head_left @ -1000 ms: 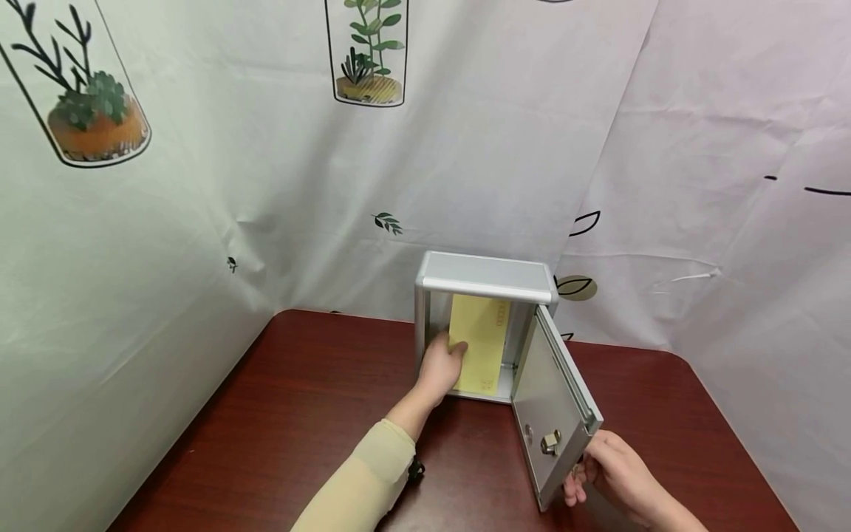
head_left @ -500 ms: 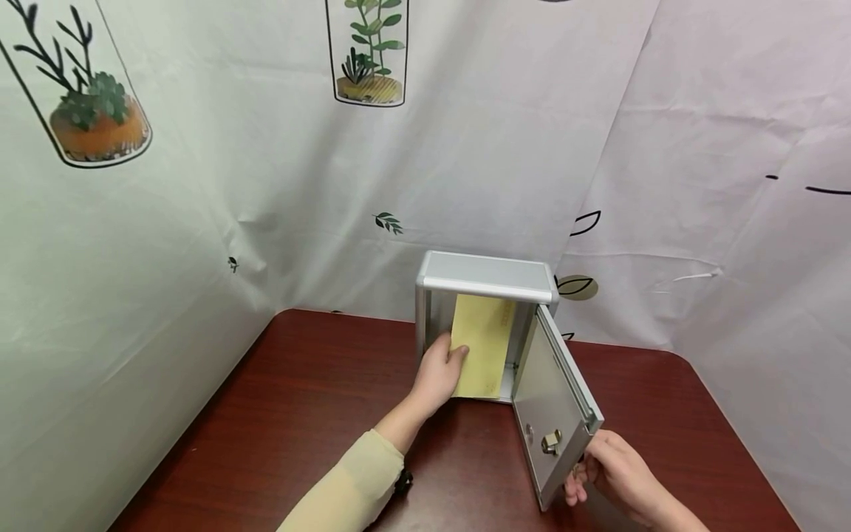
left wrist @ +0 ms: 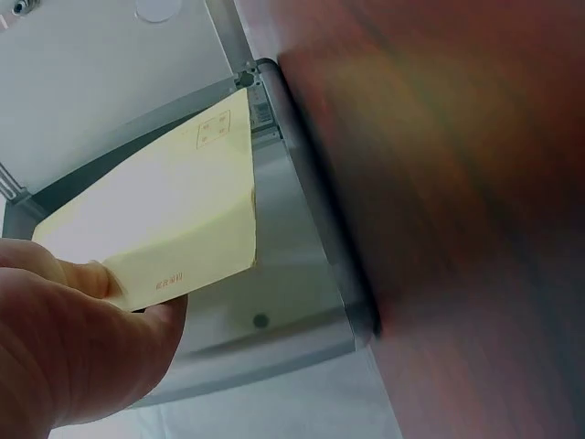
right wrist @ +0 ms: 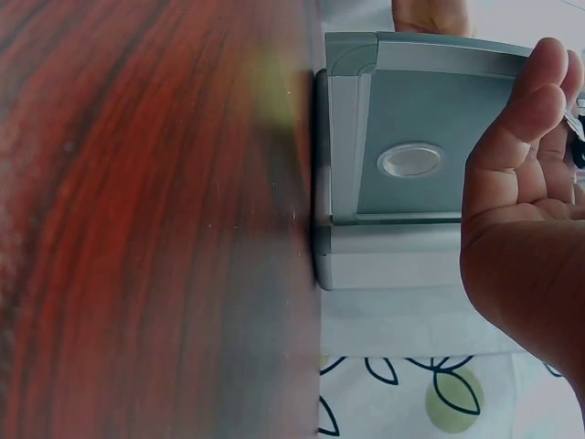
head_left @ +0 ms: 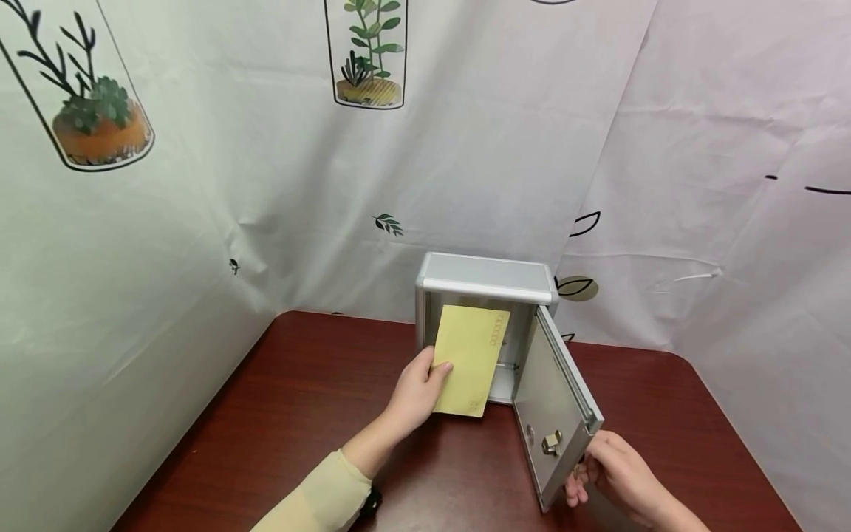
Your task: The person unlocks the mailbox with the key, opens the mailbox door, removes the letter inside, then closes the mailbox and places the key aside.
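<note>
A yellow envelope [head_left: 470, 362] is pinched along its left edge by my left hand [head_left: 414, 391]. It tilts in front of the opening of a silver metal letter box [head_left: 488, 275]. In the left wrist view, thumb and fingers grip one end of the envelope [left wrist: 174, 197]. The box's door [head_left: 548, 403] stands swung out to the right, with a lock latch [head_left: 551, 442] on its inner face. My right hand [head_left: 621, 473] is at the door's outer side, fingers curled at the lock. A small metal key [right wrist: 573, 123], partly hidden, shows at its fingertips.
The box stands on a dark red wooden table [head_left: 312, 399], near its back edge. Behind it hangs a white cloth [head_left: 299, 185] printed with plants. The door juts toward the table's front, between my hands.
My left hand has drawn the envelope out of the box, toward me and slightly left. The right hand and the door have stayed in place.
</note>
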`<state>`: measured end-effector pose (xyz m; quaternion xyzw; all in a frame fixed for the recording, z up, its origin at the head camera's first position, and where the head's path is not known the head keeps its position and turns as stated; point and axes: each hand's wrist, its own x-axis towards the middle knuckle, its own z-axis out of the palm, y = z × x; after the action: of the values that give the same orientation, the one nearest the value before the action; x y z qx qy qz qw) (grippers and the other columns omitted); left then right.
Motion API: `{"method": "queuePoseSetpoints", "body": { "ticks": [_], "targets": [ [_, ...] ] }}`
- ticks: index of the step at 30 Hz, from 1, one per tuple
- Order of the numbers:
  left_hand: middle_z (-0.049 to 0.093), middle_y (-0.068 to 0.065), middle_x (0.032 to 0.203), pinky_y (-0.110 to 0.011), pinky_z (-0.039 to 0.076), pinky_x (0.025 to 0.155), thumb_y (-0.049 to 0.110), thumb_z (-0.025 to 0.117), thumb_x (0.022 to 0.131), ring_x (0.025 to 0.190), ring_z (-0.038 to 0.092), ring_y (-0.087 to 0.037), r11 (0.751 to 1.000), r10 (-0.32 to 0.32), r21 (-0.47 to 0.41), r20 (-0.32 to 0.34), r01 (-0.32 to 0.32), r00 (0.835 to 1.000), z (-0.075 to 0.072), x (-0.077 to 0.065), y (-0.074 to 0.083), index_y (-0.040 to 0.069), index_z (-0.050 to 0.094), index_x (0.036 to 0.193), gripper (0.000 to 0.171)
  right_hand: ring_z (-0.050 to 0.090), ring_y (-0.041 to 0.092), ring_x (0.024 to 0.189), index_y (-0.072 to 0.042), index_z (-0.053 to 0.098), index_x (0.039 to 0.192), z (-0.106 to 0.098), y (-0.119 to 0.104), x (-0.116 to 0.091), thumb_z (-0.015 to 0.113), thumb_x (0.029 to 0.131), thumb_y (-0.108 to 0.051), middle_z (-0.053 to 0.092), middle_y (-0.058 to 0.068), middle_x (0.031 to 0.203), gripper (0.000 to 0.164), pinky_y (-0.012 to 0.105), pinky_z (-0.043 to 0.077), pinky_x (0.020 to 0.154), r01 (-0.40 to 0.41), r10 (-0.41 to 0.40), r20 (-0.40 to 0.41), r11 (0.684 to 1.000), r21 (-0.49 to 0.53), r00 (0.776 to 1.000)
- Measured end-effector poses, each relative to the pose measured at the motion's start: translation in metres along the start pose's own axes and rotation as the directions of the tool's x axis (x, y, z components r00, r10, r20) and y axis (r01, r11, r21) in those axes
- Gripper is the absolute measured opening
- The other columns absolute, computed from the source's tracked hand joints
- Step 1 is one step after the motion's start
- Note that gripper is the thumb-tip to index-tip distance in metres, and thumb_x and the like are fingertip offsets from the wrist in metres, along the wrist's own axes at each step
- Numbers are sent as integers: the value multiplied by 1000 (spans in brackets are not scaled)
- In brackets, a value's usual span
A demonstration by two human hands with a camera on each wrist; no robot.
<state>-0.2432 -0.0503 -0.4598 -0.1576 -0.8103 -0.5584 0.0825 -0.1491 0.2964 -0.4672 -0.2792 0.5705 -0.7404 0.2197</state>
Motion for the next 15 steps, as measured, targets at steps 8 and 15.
{"method": "queuePoseSetpoints", "body": {
  "ticks": [8,15],
  "targets": [
    [71,-3,94,-31,58,71,20,70,112,81,69,-15,1000,-18,-15,1,18,1000,-25,-21,-8,9,70,116,11,71,34,66,20,67,109,-4,4,1,15,118,2,76,26,83,56,37,66,75,37,-38,38,999,8,999],
    [74,-1,96,-30,57,72,20,73,110,84,71,-15,999,-40,-24,-30,39,999,-47,-32,-14,14,72,113,7,72,35,68,22,65,111,-9,8,0,13,117,5,74,30,83,56,38,66,75,43,-43,50,999,7,998]
  ]
}}
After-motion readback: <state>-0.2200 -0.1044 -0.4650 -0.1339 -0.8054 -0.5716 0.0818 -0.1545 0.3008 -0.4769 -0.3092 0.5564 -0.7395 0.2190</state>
